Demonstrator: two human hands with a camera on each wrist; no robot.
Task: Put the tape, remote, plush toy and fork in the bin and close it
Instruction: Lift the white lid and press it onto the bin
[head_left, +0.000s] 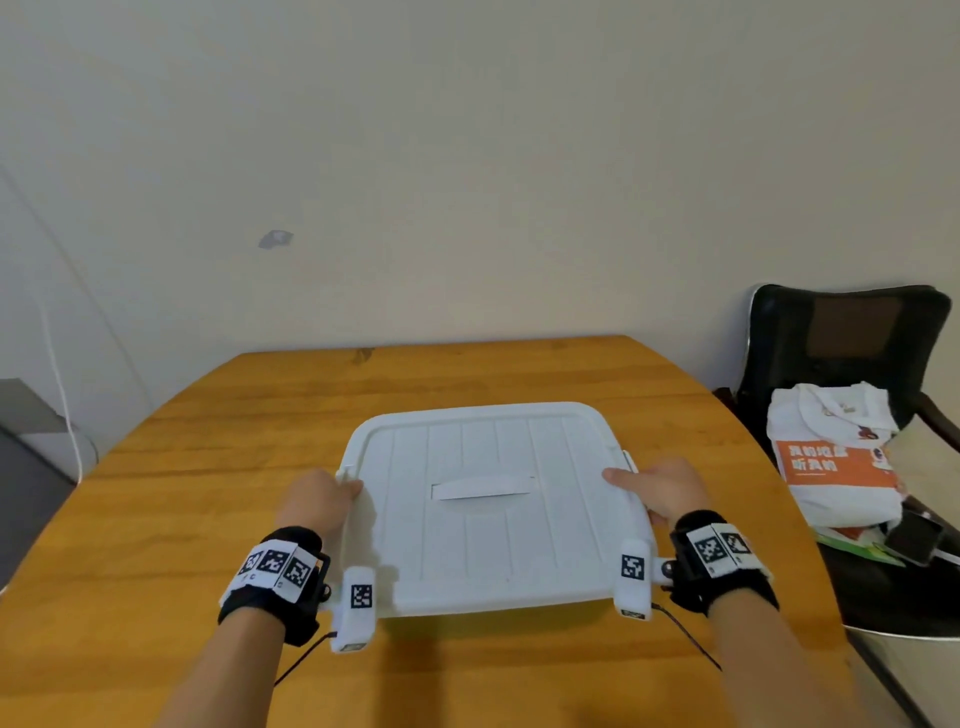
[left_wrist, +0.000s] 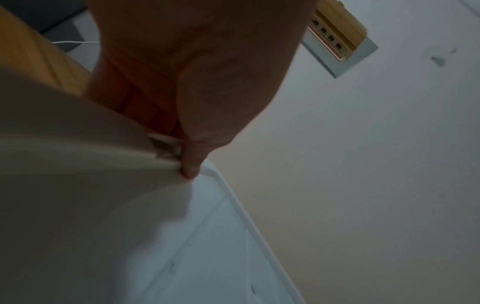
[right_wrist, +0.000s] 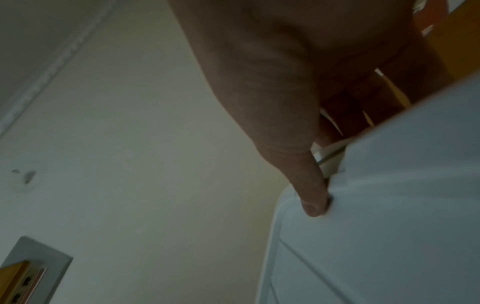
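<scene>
Beside table (head_left: 208, 467), chair (head_left: 841, 353) with bags (head_left: 831, 457)

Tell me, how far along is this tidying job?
Nearly finished, it seems. No loose items show on the wooden table, though the bin's inside is hidden. The ribbed white plastic lid covers the bin; the left hand and right hand grip its side edges. Left: fastening it, if unlatched.
</scene>
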